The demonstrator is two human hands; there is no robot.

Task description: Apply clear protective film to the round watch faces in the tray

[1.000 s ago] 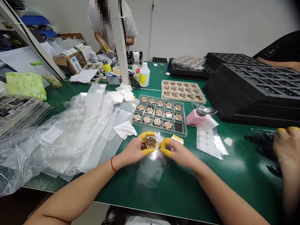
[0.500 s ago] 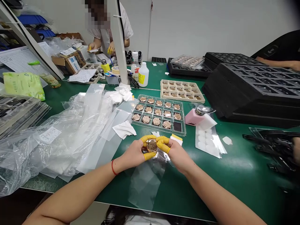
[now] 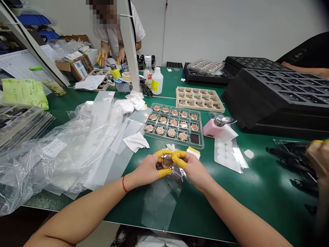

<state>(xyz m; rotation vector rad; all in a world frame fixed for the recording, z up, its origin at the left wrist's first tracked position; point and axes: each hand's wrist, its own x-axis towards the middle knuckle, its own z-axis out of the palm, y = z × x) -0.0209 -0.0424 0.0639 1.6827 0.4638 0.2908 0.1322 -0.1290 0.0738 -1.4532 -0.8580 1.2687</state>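
My left hand [image 3: 147, 168], in yellow finger cots, grips a round rose-gold watch case [image 3: 167, 161] by its edge, an engraved face turned up toward me. My right hand [image 3: 191, 164], also in yellow finger cots, pinches the right edge of the same watch case. Under both hands lies a clear plastic sheet [image 3: 159, 206]. Just beyond them is a clear tray [image 3: 174, 140] of similar rose-gold watch cases, with a bare dark pocket at its near right corner. A white and yellow pad [image 3: 193, 153] lies beside my right fingers.
Plastic film [image 3: 77, 144] and a white cloth [image 3: 136, 141] lie left. A pink pump bottle [image 3: 214, 127], white sticker sheets [image 3: 227, 154], a beige parts tray [image 3: 200, 107] and black foam trays [image 3: 269, 109] stand right. One person works across the table; another person's hand [image 3: 318, 157] is at right.
The watch case has turned slightly between my fingers, while my hands stay in place. Another person's hand at the right has come further into view. The person opposite has moved a hand lower.
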